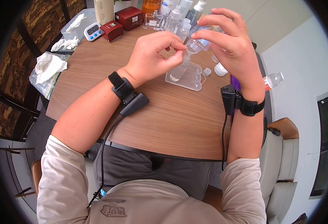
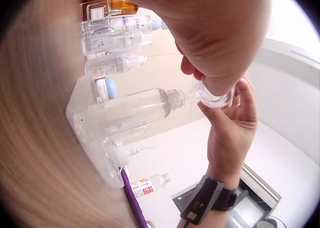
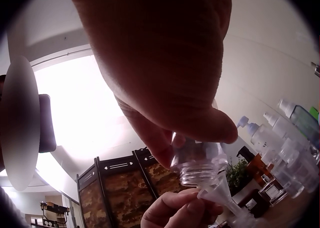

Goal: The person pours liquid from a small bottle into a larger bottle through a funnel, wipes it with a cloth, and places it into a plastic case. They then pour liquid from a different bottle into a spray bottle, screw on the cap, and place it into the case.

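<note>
My left hand (image 1: 156, 52) pinches the rim of a small clear funnel (image 3: 217, 194) between thumb and forefinger. The funnel's spout points down at the neck of a clear bottle (image 2: 135, 107), which stands upright on a translucent plastic tray (image 1: 190, 84). Above the funnel, my right hand (image 1: 231, 41) grips a wider clear bottle (image 3: 200, 160) by its sides, tipped mouth down. Its threaded, uncapped mouth is right at the funnel's rim. In the left wrist view my left hand hides part of the funnel and the tipped bottle.
A small clear cap (image 1: 207, 71) and a white cap (image 1: 220, 69) lie right of the tray. Behind stand pump bottles, a perfume bottle (image 1: 154, 21) and red boxes (image 1: 129, 18). A timer (image 1: 93, 32) and crumpled tissues (image 1: 50, 67) are on the left; a labelled bottle (image 1: 274, 80) is right.
</note>
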`<state>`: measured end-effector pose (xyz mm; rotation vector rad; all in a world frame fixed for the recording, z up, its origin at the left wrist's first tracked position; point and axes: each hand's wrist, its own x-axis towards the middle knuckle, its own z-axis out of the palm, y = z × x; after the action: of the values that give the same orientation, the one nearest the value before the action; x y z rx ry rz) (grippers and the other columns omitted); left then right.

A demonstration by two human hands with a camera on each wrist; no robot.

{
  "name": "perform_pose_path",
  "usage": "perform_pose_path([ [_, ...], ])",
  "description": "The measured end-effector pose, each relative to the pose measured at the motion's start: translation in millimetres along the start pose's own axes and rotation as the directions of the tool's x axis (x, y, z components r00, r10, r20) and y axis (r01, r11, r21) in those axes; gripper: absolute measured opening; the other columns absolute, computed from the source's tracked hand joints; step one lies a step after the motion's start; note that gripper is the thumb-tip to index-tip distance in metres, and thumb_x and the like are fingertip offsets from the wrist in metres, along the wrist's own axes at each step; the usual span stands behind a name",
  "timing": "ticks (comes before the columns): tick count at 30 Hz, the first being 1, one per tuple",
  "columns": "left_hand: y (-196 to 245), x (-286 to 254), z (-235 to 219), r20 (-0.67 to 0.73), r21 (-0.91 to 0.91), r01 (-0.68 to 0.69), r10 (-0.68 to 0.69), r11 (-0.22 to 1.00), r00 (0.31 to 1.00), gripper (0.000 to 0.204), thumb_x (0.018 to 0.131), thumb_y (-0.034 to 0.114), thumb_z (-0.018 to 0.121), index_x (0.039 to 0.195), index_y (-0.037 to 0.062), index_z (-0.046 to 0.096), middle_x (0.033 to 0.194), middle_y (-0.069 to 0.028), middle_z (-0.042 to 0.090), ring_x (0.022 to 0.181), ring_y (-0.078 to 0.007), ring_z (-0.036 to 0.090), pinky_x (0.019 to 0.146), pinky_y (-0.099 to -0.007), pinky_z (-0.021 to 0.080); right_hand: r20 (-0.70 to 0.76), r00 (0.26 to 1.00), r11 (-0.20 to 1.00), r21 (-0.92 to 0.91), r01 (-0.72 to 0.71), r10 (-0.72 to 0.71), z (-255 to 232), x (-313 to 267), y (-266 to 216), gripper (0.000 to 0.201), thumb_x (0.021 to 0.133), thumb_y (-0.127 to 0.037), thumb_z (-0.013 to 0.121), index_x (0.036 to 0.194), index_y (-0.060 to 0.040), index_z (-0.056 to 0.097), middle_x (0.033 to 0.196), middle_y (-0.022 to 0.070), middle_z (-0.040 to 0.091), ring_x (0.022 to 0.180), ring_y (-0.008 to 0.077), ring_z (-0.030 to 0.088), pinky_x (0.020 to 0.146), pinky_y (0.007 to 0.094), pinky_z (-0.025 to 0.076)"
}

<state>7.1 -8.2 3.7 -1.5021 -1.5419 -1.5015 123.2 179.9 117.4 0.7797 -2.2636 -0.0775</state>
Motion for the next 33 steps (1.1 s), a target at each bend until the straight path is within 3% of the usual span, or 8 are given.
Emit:
perform_pose_path([
  [33,1.5,2.1,-0.1,-0.021,0.011,-0.009,0.009,1.0,1.0,0.013,0.087,-0.001,0.077,0.099,0.0048,0.076,0.099,-0.0067,0.078,0.08,-0.0159,0.07,0.071,-0.0282,0.056,-0.015,1.0,1.0,-0.008,-0.003,0.003,-4.2,0.3,-0.4,0.047,0.072,0.011,0.074,0.109,-0.0176,0.081,0.12,0.0002,0.072,0.126,0.0327,0.057,0.103,0.0427,0.051],
])
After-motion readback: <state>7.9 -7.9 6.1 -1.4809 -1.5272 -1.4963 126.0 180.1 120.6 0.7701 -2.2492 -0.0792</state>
